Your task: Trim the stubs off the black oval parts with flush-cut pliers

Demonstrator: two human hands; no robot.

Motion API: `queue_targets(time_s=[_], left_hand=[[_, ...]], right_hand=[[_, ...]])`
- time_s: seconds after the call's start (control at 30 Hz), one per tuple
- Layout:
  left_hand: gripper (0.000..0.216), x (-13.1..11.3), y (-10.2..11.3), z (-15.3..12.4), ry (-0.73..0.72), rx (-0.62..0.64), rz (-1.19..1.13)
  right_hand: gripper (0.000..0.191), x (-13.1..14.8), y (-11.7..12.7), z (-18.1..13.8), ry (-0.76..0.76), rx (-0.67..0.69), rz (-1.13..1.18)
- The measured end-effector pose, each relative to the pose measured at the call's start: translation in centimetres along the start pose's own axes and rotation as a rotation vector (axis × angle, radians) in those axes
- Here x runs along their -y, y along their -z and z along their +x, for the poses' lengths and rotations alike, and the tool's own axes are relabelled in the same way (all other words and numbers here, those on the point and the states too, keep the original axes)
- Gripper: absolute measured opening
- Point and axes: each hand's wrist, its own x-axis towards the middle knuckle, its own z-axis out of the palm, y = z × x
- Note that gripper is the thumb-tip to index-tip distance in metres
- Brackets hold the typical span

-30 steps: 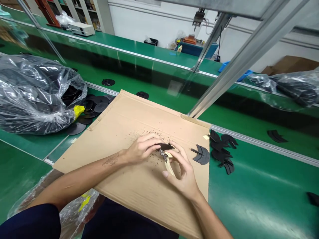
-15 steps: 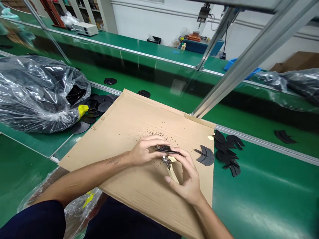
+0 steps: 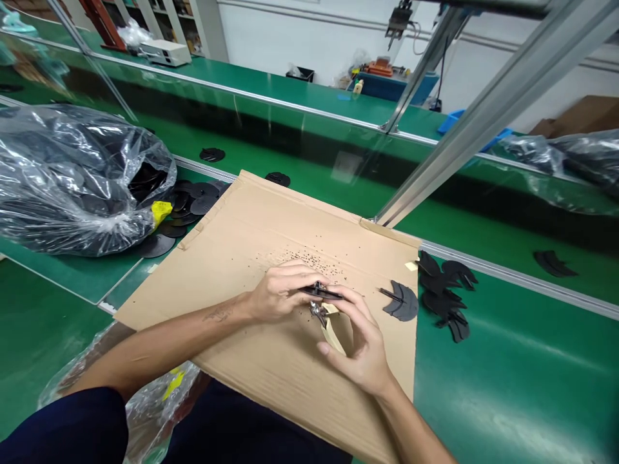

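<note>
No readable text here! Yellow patch (image 3: 161,211) on plastic bag (image 3: 72,171), nine o'clock: nothing legible; forearm marking (image 3: 218,315), eight o'clock: unreadable.

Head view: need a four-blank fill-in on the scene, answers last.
The left hand grips a thin part coloured ____.
The right hand, holding a plier-like tool, has a loose part lying to its ____.
Dark bits lie scattered on a sheet of ____.
The large plastic bag at far left shows a bright ____ patch.
Black; right; cardboard; yellow.

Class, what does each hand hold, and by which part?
Left hand pinches a black part by its left end; right hand holds a pliers-like tool by its pale handles, fingers at the part's right end.
</note>
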Motion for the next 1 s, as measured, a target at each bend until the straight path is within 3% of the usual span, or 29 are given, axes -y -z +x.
queue_targets(time_s=[0.27, 0.63, 1.0], left_hand=[[0.019, -0.12, 0.36, -0.03, -0.026, -0.011, 0.016], [0.017, 0.68, -0.09, -0.52, -0.024, -0.022, 0.103], [0.024, -0.20, 0.00, -0.22, 0.118, 0.104, -0.046]], right_hand=[[0.049, 0.11, 0.07, 0.22, -0.004, 0.050, 0.033], [0.050, 0.20, 0.22, 0.05, -0.014, 0.016, -0.015], [0.054, 0.46, 0.22, -0.16, 0.000, 0.021, -0.034]])
